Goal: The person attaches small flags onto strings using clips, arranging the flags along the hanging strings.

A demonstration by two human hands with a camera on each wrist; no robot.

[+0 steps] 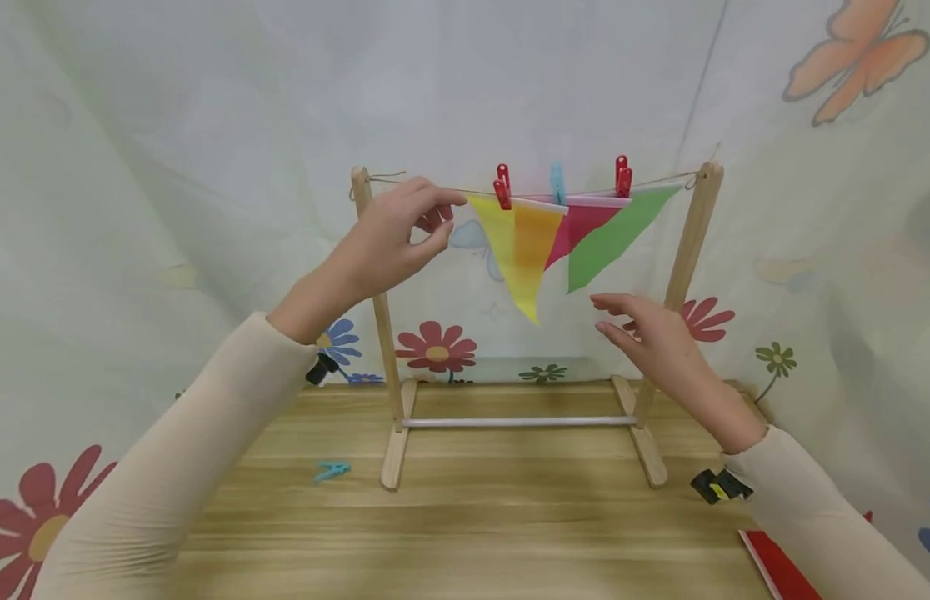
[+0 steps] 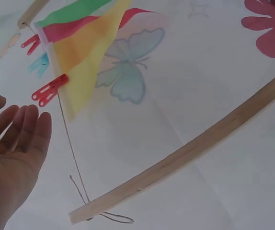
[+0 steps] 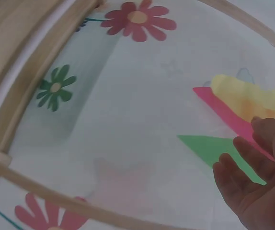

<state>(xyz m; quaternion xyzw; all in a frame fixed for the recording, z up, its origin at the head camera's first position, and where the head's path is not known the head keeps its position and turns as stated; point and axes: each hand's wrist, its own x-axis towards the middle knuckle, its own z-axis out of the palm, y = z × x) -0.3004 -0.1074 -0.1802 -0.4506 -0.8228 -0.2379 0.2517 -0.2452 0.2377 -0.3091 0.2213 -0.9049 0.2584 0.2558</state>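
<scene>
Yellow [image 1: 498,229], pink [image 1: 581,223] and green [image 1: 622,237] triangular flags hang overlapping from a thin string [image 1: 652,181]. Two red clothespins [image 1: 502,187] and a light blue clothespin [image 1: 557,183] clip them there. My left hand [image 1: 397,233] is beside the yellow flag's upper left corner, its fingers loosely bent. The left wrist view shows that hand [image 2: 15,163] apart from the nearest red clothespin [image 2: 50,91], holding nothing. Below the green flag's tip, my right hand [image 1: 656,337] hovers with relaxed fingers and nothing in them.
The string runs between two wooden posts [image 1: 693,233] of a stand joined low down by a white rod [image 1: 517,422]. On the wooden table [image 1: 510,533] lie a blue clothespin [image 1: 332,471] and, at front right, a red piece with a white edge [image 1: 780,567]. A flower-printed cloth hangs behind.
</scene>
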